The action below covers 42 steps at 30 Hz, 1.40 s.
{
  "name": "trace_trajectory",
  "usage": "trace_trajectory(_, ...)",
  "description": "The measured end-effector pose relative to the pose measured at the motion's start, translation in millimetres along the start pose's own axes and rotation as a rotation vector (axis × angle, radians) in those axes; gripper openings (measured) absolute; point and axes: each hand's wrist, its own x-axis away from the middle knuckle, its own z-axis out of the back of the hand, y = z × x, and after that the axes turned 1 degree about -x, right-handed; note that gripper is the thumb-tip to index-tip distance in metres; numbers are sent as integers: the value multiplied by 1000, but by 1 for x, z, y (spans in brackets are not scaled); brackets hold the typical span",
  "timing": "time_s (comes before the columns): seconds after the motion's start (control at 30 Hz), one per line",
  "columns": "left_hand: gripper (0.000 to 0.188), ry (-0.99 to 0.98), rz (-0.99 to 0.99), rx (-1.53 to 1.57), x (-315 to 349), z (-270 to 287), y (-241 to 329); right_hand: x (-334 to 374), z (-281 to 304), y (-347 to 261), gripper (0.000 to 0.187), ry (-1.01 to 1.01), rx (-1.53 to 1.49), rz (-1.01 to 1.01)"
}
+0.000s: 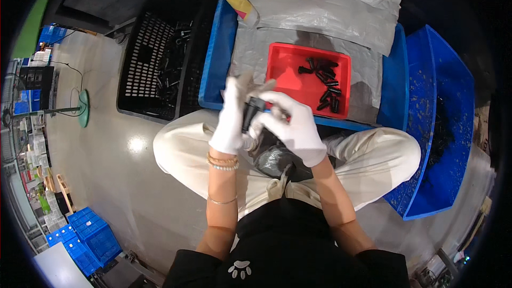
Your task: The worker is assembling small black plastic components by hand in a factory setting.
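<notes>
Both my hands wear white gloves and meet in front of my lap, just short of the red tray. A short black tube-like part (252,113), wider at its upper end, is held between them. My left hand (230,114) has its palm against one side of the part, its fingertips blurred by motion. From the other side my right hand (292,124) closes on it, with curled fingers near a small greyish spot I cannot make out. Similar black parts (326,81) lie loose in the right half of the red tray (285,82).
The tray stands on grey plastic sheeting (320,0) over a blue bin (220,53). To the left is a black slotted crate (140,69) with many black parts. A deep blue bin (426,128) with dark contents stands at right. Blue crates (88,240) sit at the lower left.
</notes>
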Motion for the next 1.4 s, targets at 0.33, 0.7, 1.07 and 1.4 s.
trace_trajectory(0.33, 48, -71, -217, -373, 34, -29, -18, 2, 2, 19, 15, 114, -413, -43)
trace_trajectory(0.7, 35, 200, -1023, -1001, 23, -4, -35, 28, -16, 8, 23, -58, -756, -275)
trace_trajectory(1.07, 50, 76, -716, -321, 39, 0, -30, 50, -13, -18, 23, -81, -308, -69)
trace_trajectory(1.4, 38, 102, -713, -132, 52, -4, -28, 65, -16, -22, 20, 176, 216, 558)
